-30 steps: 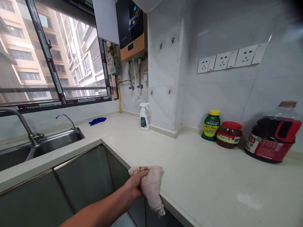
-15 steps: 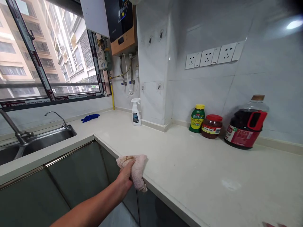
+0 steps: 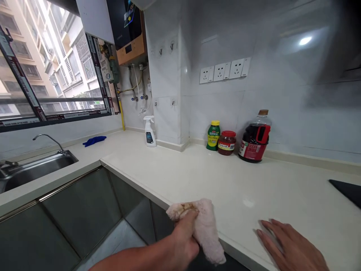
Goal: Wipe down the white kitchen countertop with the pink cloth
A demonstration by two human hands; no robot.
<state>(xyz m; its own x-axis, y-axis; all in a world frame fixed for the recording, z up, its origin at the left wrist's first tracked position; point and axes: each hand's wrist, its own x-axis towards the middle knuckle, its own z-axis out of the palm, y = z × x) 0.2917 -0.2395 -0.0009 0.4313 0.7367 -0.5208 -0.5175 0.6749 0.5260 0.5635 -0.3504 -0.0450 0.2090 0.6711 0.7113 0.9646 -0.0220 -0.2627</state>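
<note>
My left hand (image 3: 184, 239) grips a pale pink fluffy cloth (image 3: 207, 226) at the front edge of the white countertop (image 3: 180, 173). Brown stains mark the cloth's top, and one end hangs down over the edge. To the right, my right hand (image 3: 291, 246) is over the countertop near its front edge, palm down with the fingers stretched out and holding nothing. Part of that hand is cut off by the bottom of the view.
Along the wall stand a green bottle (image 3: 213, 136), a red-lidded jar (image 3: 226, 143) and a big dark jug (image 3: 254, 139). A spray bottle (image 3: 149, 132), a blue glove (image 3: 94, 140) and a steel sink (image 3: 45, 165) are left. A black flat object (image 3: 348, 191) juts in at right.
My left hand and the cloth have moved right along the counter's front edge. My right hand has come further into view at the lower right. The view has turned right.
</note>
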